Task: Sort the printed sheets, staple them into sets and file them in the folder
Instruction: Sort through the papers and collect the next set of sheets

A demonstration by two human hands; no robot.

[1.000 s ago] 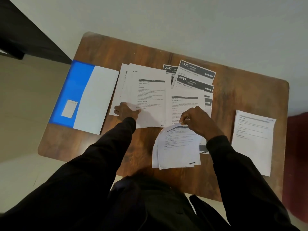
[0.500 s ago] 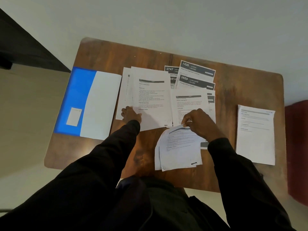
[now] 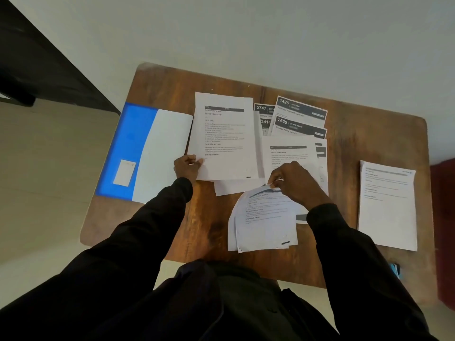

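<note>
Here L fingers [image 3: 191,161] pinch sheet [image 3: 225,136] corner; R fingers [image 3: 276,177] pinch stack [image 3: 266,223] top.

Print on the single sheet [image 3: 387,212] is too blurred to read. The numbered cards [image 3: 301,112] lie partly buried under other sheets [image 3: 290,153]. A small blue thing [image 3: 396,271] at the bench [image 3: 357,134] edge cannot be identified.

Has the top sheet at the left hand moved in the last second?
Yes: against the blue folder, the top sheet slid toward the table's far edge, uncovering a lower sheet.
</note>
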